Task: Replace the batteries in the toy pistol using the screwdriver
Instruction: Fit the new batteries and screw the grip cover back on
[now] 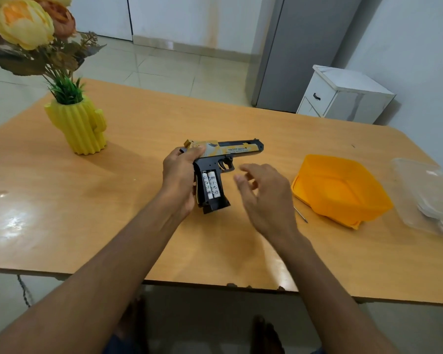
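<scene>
My left hand (pixel 180 178) grips the rear of the black and yellow toy pistol (pixel 224 155), barrel pointing right, above the wooden table (pixel 138 226). The grip's battery compartment is uncovered, and two white batteries (pixel 210 184) sit side by side in it. Just right of the grip hovers my right hand (pixel 264 198), fingers loosely spread and holding nothing. The thin metal tip of the screwdriver (pixel 301 215) lies on the table beside the orange container; the rest of it is hidden behind my right hand.
An orange plastic container (pixel 343 190) stands at the right, with a clear plastic container (pixel 425 195) beyond it near the table's right edge. A yellow cactus-shaped vase (pixel 81 126) with flowers stands at the back left. A white cabinet (pixel 343 95) is behind the table.
</scene>
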